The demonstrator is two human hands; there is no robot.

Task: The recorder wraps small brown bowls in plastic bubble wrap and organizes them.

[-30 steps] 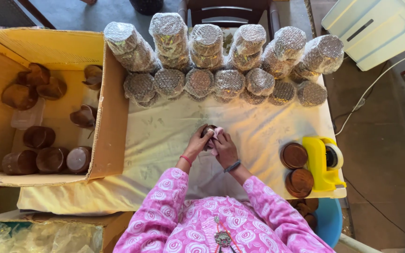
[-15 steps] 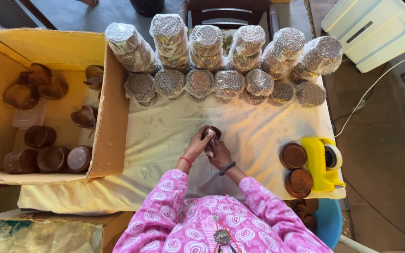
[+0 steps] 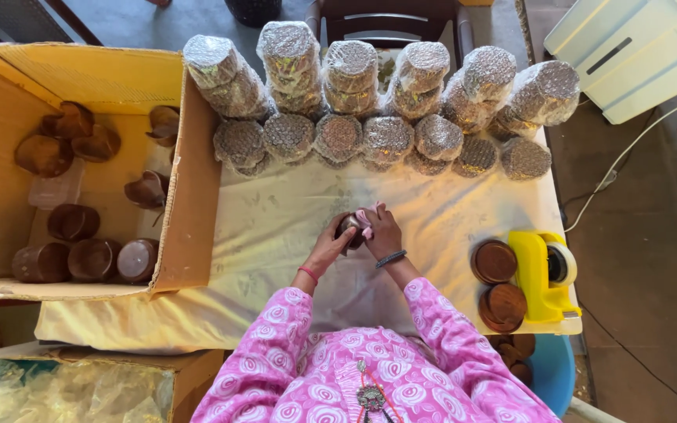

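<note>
Both hands, left hand [image 3: 329,244] and right hand [image 3: 383,233], clasp a small brown round wooden cup [image 3: 349,225] mid-surface. At twelve o'clock lie many finished bubble-wrapped bundles [image 3: 385,137]; at nine o'clock, bare brown cups [image 3: 72,222] wait in the cardboard box [image 3: 88,78].

A small round brown cup [image 3: 349,228] sits in the middle of the table, on the pale cloth. It looks dark and shiny, like the brown cups in the big box. Only a small bit of it shows, because two hands are wrapped around it. The left hand [image 3: 331,244] cups it from the left side. The right hand [image 3: 383,233] holds it from the right side, with fingers curled over the top. A bit of pink stuff [image 3: 364,218] is pressed against the cup under the right fingers. Which way the cup's open end faces cannot be made out.
</note>
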